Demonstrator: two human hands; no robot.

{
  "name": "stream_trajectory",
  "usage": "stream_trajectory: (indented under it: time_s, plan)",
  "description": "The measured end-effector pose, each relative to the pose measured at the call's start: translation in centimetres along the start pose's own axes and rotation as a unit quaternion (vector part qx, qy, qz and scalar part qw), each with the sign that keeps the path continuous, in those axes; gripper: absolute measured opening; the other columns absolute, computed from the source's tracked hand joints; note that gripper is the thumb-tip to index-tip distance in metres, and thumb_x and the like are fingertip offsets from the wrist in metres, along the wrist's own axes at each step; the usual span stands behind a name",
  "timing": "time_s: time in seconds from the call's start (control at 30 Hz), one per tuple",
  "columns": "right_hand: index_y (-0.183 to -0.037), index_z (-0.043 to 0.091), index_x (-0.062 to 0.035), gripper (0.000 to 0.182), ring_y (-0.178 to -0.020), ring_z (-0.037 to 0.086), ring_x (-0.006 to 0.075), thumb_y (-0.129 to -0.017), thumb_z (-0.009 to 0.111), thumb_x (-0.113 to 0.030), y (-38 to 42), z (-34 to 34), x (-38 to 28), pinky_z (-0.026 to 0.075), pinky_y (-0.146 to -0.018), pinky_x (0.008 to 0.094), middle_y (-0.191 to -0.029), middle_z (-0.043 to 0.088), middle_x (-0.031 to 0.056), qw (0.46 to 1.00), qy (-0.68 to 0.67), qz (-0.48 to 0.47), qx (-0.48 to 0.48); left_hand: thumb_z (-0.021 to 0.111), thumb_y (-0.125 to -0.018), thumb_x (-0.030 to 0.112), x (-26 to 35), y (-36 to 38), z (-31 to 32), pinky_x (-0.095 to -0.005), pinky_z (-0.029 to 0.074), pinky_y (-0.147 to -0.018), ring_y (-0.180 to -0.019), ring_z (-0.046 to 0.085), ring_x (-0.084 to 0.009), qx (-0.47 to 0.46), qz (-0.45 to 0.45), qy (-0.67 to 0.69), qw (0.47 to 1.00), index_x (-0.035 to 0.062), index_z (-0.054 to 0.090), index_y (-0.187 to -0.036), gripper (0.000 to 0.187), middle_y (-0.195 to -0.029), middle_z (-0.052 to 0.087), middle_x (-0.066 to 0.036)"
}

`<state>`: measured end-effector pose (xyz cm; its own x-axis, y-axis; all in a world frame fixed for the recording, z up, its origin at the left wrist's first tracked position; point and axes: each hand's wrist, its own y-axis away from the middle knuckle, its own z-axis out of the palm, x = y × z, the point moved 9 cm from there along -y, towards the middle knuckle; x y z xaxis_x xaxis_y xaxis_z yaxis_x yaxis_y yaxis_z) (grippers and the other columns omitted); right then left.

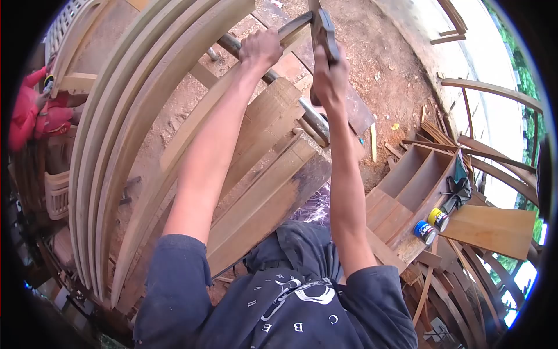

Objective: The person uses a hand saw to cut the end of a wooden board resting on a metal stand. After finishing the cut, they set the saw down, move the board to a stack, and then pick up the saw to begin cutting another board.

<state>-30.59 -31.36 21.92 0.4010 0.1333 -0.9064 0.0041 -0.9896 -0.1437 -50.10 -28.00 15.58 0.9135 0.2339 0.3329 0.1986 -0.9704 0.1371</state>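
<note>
My left hand is closed over the upper end of a curved wooden piece, which runs down to the lower left. My right hand grips a dark hand tool with a flat, narrow body; its exact kind is hard to make out. The tool meets the tip of a bar that sticks out beyond my left hand. Below my forearms lie thick wooden boards, next to a metal pipe.
Several long curved wooden slats stand at left. A person in red is beyond them. At right are a divided wooden box, a blue can, a yellow can and a plank. Shavings cover the ground.
</note>
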Motion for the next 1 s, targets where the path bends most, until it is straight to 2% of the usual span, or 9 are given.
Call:
stream_trajectory:
  time_s: [0.03, 0.1, 0.13, 0.23, 0.33, 0.43, 0.73, 0.83, 1.0]
  plan:
    - [-0.117, 0.061, 0.0038, 0.040, -0.083, 0.067, 0.0410, -0.098, 0.059, -0.031, -3.3, 1.6, 0.8, 0.052, -0.079, 0.0482, -0.091, 0.069, 0.0254, 0.999, 0.024, 0.038, -0.024, 0.066, -0.095, 0.028, 0.2, 0.5, -0.8, -0.0443, 0.062, -0.081, -0.088, 0.075, -0.0286, 0.050, 0.018, -0.022, 0.998, 0.0042, 0.072, -0.094, 0.024, -0.095, 0.075, -0.017]
    - [-0.115, 0.059, 0.0045, 0.041, -0.072, 0.058, 0.0224, -0.098, 0.058, -0.032, -3.0, 1.7, -2.0, 0.049, -0.069, 0.0401, -0.078, 0.060, 0.0136, 0.997, 0.075, -0.017, 0.006, 0.067, -0.095, 0.028, 0.5, 0.5, -1.4, -0.0438, 0.062, -0.083, -0.091, 0.075, -0.0285, 0.024, 0.014, -0.015, 1.000, 0.0045, 0.072, -0.096, 0.024, -0.096, 0.075, -0.018]
    - [-0.117, 0.060, 0.0036, 0.040, -0.083, 0.067, 0.0436, -0.098, 0.059, -0.031, -1.1, 0.6, -1.9, 0.051, -0.078, 0.0492, -0.088, 0.069, 0.0269, 1.000, 0.013, 0.022, 0.002, 0.067, -0.095, 0.028, 0.8, 1.1, -0.9, -0.0432, 0.062, -0.084, -0.093, 0.075, -0.0284, -0.003, 0.008, -0.007, 1.000, 0.0048, 0.073, -0.097, 0.024, -0.096, 0.075, -0.018]
    - [-0.132, 0.055, 0.0012, 0.039, -0.072, 0.063, 0.0191, -0.099, 0.059, -0.020, 12.2, -5.1, -3.8, 0.052, -0.068, 0.0396, -0.083, 0.066, 0.0151, 0.999, -0.006, 0.043, -0.023, 0.069, -0.094, 0.029, 0.3, 0.3, -0.4, -0.0426, 0.062, -0.080, -0.088, 0.075, -0.0285, -0.013, 0.007, -0.004, 1.000, 0.0044, 0.072, -0.099, 0.025, -0.094, 0.075, -0.017]
    - [-0.148, 0.042, 0.0060, 0.057, -0.122, 0.064, 0.0251, -0.095, 0.057, -0.005, 25.7, -11.4, -5.6, 0.047, -0.104, 0.0348, -0.130, 0.064, 0.0193, 0.997, -0.023, 0.054, -0.039, 0.068, -0.095, 0.032, 0.2, 0.1, 0.3, -0.0426, 0.063, -0.076, -0.083, 0.075, -0.0289, -0.003, 0.014, -0.001, 1.000, 0.0043, 0.072, -0.100, 0.028, -0.090, 0.075, -0.017]
    - [-0.148, 0.042, 0.0065, 0.057, -0.123, 0.063, 0.0256, -0.094, 0.057, -0.005, 27.8, -11.7, -3.5, 0.046, -0.105, 0.0362, -0.132, 0.063, 0.0195, 0.976, -0.108, 0.185, -0.045, 0.068, -0.095, 0.033, -0.1, 0.4, 0.8, -0.0433, 0.063, -0.072, -0.079, 0.075, -0.0299, -0.049, -0.007, 0.021, 0.999, 0.0044, 0.071, -0.101, 0.029, -0.088, 0.075, -0.017]
    - [-0.120, 0.058, 0.0077, 0.045, -0.076, 0.061, 0.0242, -0.098, 0.057, -0.032, -2.5, 1.4, -1.5, 0.051, -0.073, 0.0420, -0.085, 0.064, 0.0162, 0.998, 0.043, 0.031, -0.022, 0.070, -0.094, 0.039, 0.6, 1.4, -0.3, -0.0495, 0.057, -0.093, -0.105, 0.073, -0.0365, -0.002, 0.006, -0.006, 1.000, 0.0066, 0.072, -0.114, 0.038, -0.109, 0.075, -0.019]
    - [-0.132, 0.055, 0.0027, 0.043, -0.069, 0.066, 0.0316, -0.098, 0.057, -0.023, 9.1, -3.1, -2.4, 0.053, -0.069, 0.0462, -0.082, 0.067, 0.0205, 1.000, 0.028, -0.011, 0.008, 0.071, -0.093, 0.039, 0.2, 0.7, -1.2, -0.0486, 0.058, -0.088, -0.103, 0.073, -0.0358, 0.019, 0.001, -0.006, 1.000, 0.0058, 0.072, -0.112, 0.038, -0.106, 0.075, -0.019]
    - [-0.144, 0.046, 0.0047, 0.052, -0.115, 0.066, 0.0252, -0.096, 0.059, -0.011, 27.3, -11.5, -5.7, 0.049, -0.102, 0.0359, -0.124, 0.066, 0.0198, 0.991, -0.028, 0.130, -0.029, 0.071, -0.091, 0.041, -0.2, 0.5, 0.7, -0.0478, 0.060, -0.089, -0.099, 0.074, -0.0356, -0.049, -0.012, 0.010, 0.999, 0.0052, 0.066, -0.115, 0.043, -0.105, 0.075, -0.019]
